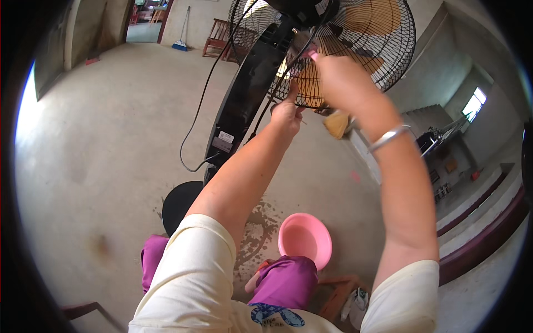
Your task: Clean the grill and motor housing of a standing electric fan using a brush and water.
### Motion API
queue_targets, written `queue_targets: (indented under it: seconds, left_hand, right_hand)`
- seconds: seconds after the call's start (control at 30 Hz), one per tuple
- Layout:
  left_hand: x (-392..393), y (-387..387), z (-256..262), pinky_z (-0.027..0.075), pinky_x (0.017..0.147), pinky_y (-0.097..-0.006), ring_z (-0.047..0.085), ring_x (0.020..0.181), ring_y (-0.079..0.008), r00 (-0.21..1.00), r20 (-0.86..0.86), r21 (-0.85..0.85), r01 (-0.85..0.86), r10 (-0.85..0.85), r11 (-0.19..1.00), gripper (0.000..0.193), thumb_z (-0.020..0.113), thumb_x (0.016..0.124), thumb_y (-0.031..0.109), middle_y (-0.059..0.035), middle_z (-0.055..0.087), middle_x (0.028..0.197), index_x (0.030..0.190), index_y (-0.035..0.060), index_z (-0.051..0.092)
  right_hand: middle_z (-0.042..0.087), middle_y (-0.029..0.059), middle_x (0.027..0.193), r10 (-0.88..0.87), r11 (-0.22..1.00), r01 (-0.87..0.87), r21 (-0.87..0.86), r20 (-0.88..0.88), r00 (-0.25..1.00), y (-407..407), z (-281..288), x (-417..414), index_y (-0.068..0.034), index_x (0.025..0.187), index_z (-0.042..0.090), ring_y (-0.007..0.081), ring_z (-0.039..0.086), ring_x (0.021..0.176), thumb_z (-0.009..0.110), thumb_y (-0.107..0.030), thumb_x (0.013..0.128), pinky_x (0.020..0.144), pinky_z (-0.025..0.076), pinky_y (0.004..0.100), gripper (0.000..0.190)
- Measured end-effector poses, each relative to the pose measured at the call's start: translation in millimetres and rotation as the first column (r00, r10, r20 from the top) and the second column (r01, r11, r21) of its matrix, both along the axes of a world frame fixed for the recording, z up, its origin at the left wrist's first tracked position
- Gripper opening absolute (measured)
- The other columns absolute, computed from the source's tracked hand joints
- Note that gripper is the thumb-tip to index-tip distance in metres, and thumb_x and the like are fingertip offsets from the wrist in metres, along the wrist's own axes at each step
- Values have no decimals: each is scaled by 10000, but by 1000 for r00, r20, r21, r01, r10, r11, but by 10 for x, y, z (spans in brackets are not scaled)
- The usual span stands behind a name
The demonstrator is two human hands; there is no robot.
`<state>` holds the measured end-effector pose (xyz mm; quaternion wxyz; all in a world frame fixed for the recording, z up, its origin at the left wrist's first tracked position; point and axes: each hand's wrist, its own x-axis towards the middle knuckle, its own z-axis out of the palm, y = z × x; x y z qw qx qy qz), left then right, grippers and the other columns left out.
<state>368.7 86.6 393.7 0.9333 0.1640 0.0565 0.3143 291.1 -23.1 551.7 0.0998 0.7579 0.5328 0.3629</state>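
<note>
A black standing electric fan (245, 87) rises in front of me, its wire grille (395, 54) and tan blades at the top. My left hand (288, 112) grips the lower rim of the grille, its thumb pointing up. Higher and to the right, my right hand (339, 77), blurred, closes around a pink handle (313, 55) at the back of the grille. The far end of that pink tool is blurred against the grille, so its kind is unclear. A black cord hangs in a loop left of the fan's column. The round black base (181, 206) stands on the floor.
A pink plastic basin (306, 237) sits by my knees, with wet patches (258, 233) on the concrete floor beside it. A wooden stool (339, 295) is at the lower right. Farther off are a wooden chair (216, 39), a blue broom (180, 45) and a straw broom head (336, 124).
</note>
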Motion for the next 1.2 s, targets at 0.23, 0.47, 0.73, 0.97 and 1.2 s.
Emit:
queue_targets:
  seconds: [0.23, 0.47, 0.73, 0.97, 1.2]
  left_hand:
    - [-39, 169, -55, 271, 474, -239, 484, 697, -159, 996, -79, -44, -34, 30, 998, 599, 772, 612, 476, 19, 565, 950, 1041, 119, 553]
    - [-144, 36, 10, 268, 488, -229, 477, 667, -136, 999, 21, -33, -48, 49, 998, 601, 786, 613, 443, 8, 572, 884, 1028, 110, 506]
    - [-191, 121, -2, 277, 483, -237, 450, 656, -134, 995, -58, -91, -82, 77, 992, 645, 785, 607, 462, -22, 554, 903, 1031, 46, 534]
    - [-230, -22, 59, 251, 462, -222, 475, 629, -110, 997, 20, -18, -71, 72, 997, 553, 761, 642, 456, 20, 566, 809, 1004, 128, 499]
    - [-158, 2, 47, 275, 498, -231, 486, 674, -160, 1000, 7, -54, -21, 21, 998, 560, 767, 628, 441, -17, 547, 953, 1022, 121, 530]
  right_hand:
    - [597, 189, 666, -43, 985, 48, -166, 34, 998, -641, -271, -224, -15, 1134, 506, 367, 598, 627, 396, -42, 814, 563, 477, 457, 340]
    - [589, 228, 701, 94, 996, -94, -1, 105, 990, -534, 179, -255, -24, 1129, 518, 385, 587, 693, 409, -19, 784, 622, 478, 445, 362]
    - [557, 254, 741, -91, 991, 103, -87, 134, 987, -251, 120, -168, -10, 1191, 477, 399, 558, 717, 426, 36, 744, 652, 441, 467, 453]
    - [574, 240, 775, 14, 999, -12, -30, 52, 999, -550, 219, -277, -30, 1181, 496, 398, 560, 727, 435, 6, 766, 664, 440, 461, 420]
    - [594, 246, 778, -141, 987, 146, -63, 71, 987, 98, 80, -256, 18, 1160, 491, 392, 584, 741, 413, -1, 765, 670, 459, 458, 402]
